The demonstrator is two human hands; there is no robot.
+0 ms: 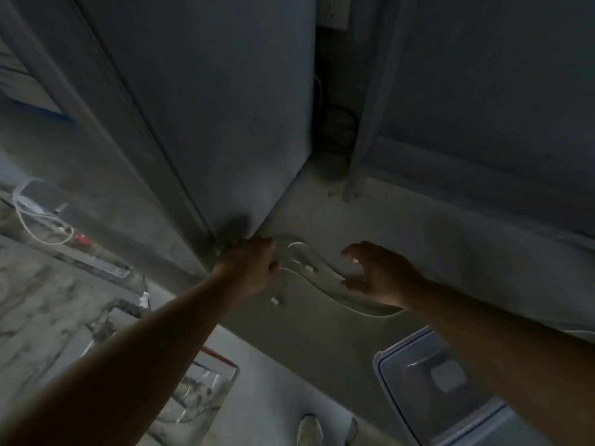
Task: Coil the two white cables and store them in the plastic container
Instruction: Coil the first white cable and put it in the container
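Your left forearm is stretching out past the plastic container [434, 381], which is sitting near you on the right of the grey bench [322, 342] with no cable showing in it, so the job is looking barely begun. The two white cables [296, 243] are lying loose and uncoiled between your hands, near the wall corner. Your left hand [248, 268] is curling its fingers beside one loop, though I cannot tell whether they are pinching it. Your right hand [380, 278] is hovering with fingers spread and bent, holding nothing, in a dim room where grey wall panels [225, 107] are closing in behind the bench.
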